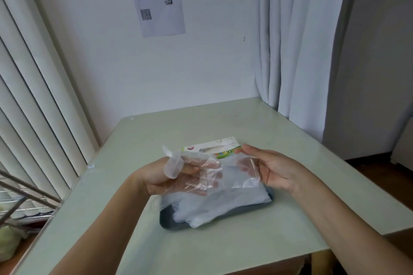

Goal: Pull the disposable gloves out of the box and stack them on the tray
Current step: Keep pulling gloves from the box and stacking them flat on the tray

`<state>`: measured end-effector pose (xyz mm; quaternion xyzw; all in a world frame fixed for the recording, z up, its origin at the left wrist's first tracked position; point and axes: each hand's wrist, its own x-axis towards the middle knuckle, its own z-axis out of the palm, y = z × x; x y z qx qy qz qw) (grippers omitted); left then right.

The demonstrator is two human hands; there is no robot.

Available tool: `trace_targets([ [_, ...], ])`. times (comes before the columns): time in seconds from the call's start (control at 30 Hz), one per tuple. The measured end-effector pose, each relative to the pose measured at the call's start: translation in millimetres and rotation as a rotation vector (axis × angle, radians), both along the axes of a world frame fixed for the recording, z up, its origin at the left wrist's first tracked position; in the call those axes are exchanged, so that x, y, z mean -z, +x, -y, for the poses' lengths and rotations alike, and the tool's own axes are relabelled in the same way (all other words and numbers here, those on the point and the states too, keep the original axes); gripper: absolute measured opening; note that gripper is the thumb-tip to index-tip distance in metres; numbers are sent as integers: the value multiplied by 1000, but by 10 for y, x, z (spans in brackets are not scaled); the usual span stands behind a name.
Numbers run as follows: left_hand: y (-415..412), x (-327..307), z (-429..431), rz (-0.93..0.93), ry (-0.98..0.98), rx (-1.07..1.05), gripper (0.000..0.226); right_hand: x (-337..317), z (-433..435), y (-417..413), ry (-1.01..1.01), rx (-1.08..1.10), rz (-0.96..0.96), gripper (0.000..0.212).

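Left grip and right grip pinch opposite edges of the glove, judged featherlight, limp and clingy, above the tray's 12 o'clock end.

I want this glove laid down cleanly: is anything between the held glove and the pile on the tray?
Nothing visible. Left hand and right hand hold the glove over the pile on the tray; the box lies behind.

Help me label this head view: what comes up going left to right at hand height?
Metal rack → left hand → clear glove held between both hands → right hand.
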<state>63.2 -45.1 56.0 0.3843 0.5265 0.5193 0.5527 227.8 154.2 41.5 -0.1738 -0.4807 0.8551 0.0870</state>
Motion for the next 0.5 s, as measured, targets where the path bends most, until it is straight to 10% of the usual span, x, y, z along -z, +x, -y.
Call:
trace_targets([
  [0.3, -45, -46, -46, 56, -25, -115, 28, -106, 22, -131, 520, 307, -164, 24],
  [0.5, -24, 207, -108, 40, -187, -281, 26, 114, -214, -274, 802, 254, 75, 20],
])
